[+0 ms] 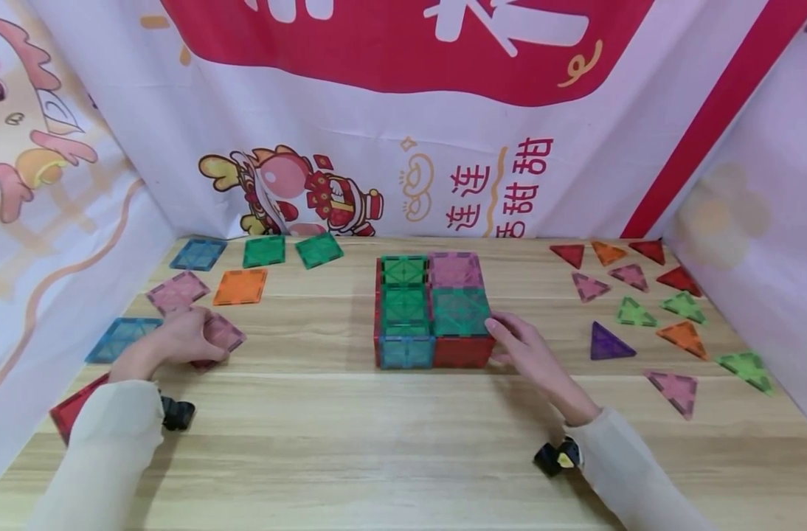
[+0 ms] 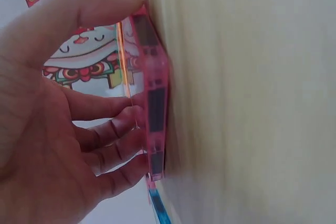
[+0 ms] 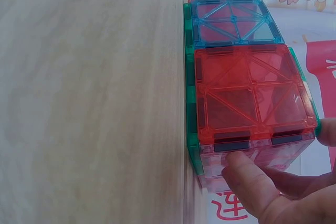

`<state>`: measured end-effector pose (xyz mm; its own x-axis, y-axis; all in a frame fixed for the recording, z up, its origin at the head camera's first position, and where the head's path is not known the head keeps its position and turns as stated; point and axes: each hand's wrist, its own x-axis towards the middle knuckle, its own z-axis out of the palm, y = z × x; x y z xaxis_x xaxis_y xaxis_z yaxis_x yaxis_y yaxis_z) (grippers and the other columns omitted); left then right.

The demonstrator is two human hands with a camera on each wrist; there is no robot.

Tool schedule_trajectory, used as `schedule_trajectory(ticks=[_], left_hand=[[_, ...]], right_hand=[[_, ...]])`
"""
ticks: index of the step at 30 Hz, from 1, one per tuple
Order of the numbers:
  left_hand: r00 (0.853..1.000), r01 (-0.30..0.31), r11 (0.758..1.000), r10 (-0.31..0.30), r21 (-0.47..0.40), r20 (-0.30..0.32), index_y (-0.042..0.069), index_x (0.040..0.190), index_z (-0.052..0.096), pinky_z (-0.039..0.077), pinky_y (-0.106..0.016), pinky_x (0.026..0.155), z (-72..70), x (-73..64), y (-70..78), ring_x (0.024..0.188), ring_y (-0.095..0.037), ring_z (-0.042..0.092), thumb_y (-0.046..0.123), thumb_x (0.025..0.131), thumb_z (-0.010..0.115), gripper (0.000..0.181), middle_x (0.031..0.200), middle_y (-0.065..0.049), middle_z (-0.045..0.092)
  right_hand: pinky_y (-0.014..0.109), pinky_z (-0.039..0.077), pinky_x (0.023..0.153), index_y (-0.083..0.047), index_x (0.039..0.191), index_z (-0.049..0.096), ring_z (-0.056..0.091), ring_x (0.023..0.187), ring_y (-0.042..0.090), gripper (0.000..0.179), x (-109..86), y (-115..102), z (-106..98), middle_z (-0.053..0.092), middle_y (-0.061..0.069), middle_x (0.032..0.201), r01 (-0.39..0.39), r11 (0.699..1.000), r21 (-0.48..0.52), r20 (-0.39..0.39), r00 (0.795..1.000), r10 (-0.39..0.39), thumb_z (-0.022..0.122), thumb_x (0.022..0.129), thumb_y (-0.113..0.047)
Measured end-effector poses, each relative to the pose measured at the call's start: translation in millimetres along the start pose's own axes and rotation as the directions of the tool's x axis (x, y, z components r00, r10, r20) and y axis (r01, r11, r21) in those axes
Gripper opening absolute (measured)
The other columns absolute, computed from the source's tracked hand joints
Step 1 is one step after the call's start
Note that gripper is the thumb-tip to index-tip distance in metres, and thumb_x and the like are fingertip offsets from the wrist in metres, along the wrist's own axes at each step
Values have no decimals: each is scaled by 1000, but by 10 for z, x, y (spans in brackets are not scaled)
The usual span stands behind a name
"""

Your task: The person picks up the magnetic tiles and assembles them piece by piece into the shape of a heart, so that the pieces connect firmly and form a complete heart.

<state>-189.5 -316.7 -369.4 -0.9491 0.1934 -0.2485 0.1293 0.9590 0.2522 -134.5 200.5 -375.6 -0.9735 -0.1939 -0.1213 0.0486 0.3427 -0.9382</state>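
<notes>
My left hand (image 1: pixel 178 339) pinches a pink square magnetic tile (image 2: pixel 156 98) by its edges, thumb on one side and fingertips on the other. The tile is low over the table, close to another pink square tile (image 1: pixel 178 289). A box of joined magnetic tiles (image 1: pixel 403 306) stands mid-table, with green and pink on top and blue and red in front. My right hand (image 1: pixel 524 346) is at its right end. One of its digits presses the pink side wall (image 3: pixel 262 158), and another touches the edge of the green top tile (image 1: pixel 461 313).
Square tiles lie at left: blue (image 1: pixel 198 254), green (image 1: pixel 264 251), orange (image 1: pixel 240 286) and red (image 1: pixel 78 405). Several triangular tiles, including a purple one (image 1: pixel 609 343), spread across the right. A printed cloth (image 1: pixel 350 118) hangs behind the wooden table (image 1: pixel 377 450).
</notes>
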Motion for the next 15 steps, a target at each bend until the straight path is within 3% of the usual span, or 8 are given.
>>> schedule_trajectory(ticks=[4,8,10,15], left_hand=[[999,-42,998,43,45,-24,-16,118,50,47,-52,79,8,37,106,95,-40,49,42,70,76,80,103,-27,58],[994,-103,995,104,14,-47,-10,118,49,48,-45,74,-32,94,316,91,-34,51,36,70,77,72,102,-23,57],[988,-137,991,136,-2,-68,-8,120,48,48,-44,75,-70,138,488,92,-32,50,32,71,76,69,106,-22,55],[979,-186,982,187,27,-78,-2,132,47,42,-59,95,-263,277,1072,115,-39,41,32,71,75,76,130,-26,44]], right_hand=[[46,50,92,3,145,32,49,125,40,60,4,-7,-6,39,27,144,-4,1000,-4,3,1000,4,39,102,-39],[45,50,92,3,145,32,49,125,40,60,5,-16,-5,39,27,144,-12,1000,-7,4,1000,12,39,102,-39],[45,50,92,3,145,32,49,124,40,60,3,-20,-3,39,28,144,-15,1000,-8,3,1000,15,39,102,-39],[45,50,93,3,145,31,49,124,40,60,0,-24,2,40,28,143,-20,1000,-9,0,1000,20,39,102,-38]])
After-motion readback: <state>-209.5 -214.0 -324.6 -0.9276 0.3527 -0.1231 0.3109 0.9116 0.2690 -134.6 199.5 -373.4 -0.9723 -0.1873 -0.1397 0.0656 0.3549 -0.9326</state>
